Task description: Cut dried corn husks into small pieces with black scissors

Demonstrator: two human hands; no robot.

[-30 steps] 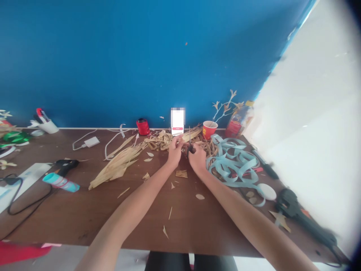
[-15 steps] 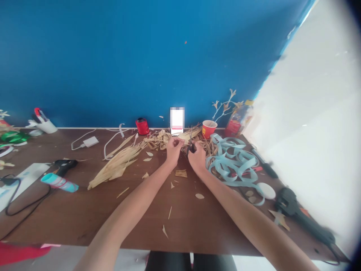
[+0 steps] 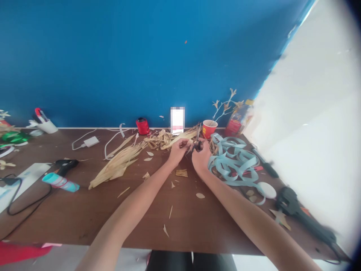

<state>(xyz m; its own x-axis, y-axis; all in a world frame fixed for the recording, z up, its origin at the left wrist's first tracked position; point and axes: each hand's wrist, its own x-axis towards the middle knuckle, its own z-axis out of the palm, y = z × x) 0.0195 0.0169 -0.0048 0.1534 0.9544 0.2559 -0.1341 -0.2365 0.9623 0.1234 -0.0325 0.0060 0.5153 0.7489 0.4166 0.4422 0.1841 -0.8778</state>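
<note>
Brown wooden desk [image 3: 84, 210], frame centre — left hand [image 3: 177, 150] pinches pale dried leaf strip [image 3: 180, 137], right hand [image 3: 201, 156] clamps dark-handled scissors [image 3: 197, 145].

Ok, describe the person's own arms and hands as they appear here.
Both forearms are bare from the bottom edge of the picture up to the wrists: no sleeves, gloves, watch or bracelets show. The left hand and right hand look bare; rings are too small to tell.

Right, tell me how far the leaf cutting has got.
Done: small cut leaf shapes and trimmings lie scattered on the brown table. In hand: the left hand holds a dried leaf strip while the right hand works black scissors. Left: a pile of uncut dried leaves beside them.
</note>
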